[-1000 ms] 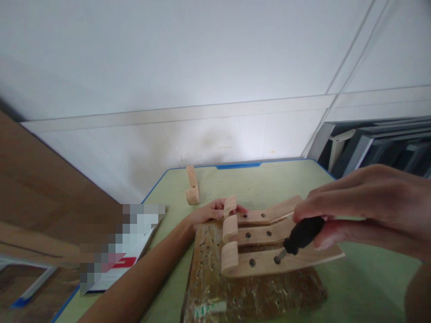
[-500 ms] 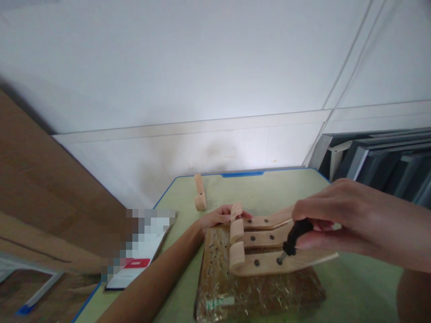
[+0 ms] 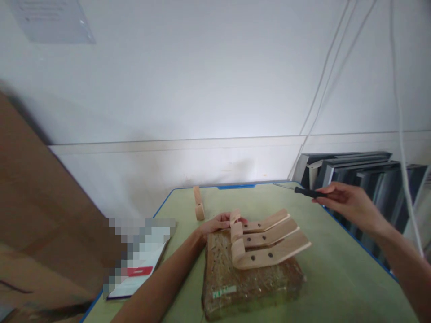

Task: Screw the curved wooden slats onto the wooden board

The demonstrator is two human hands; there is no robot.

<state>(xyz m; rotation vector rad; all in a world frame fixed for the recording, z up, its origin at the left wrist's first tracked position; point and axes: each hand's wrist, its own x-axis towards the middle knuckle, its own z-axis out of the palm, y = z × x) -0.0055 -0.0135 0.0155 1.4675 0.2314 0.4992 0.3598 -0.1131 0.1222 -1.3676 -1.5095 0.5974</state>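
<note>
Three curved wooden hook pieces (image 3: 266,242) lie side by side, screwed onto a brown chipboard block (image 3: 249,280) on the green table (image 3: 336,269). My left hand (image 3: 217,223) rests at the far left end of the pieces, fingers curled onto the rearmost hook's tip. My right hand (image 3: 343,202) is out over the table's far right edge, well away from the block, closed on a black-handled screwdriver (image 3: 301,190) whose thin shaft points left.
A single wooden hook (image 3: 198,204) stands near the table's far edge. A booklet with a red label (image 3: 136,271) lies at the left edge. Dark metal frames (image 3: 357,172) lean against the wall on the right. Brown cardboard fills the left.
My right hand lifted the screwdriver off the front hook's screw and swung it away to the far right. The left hand stayed on the hooks. The view tilted upward.
</note>
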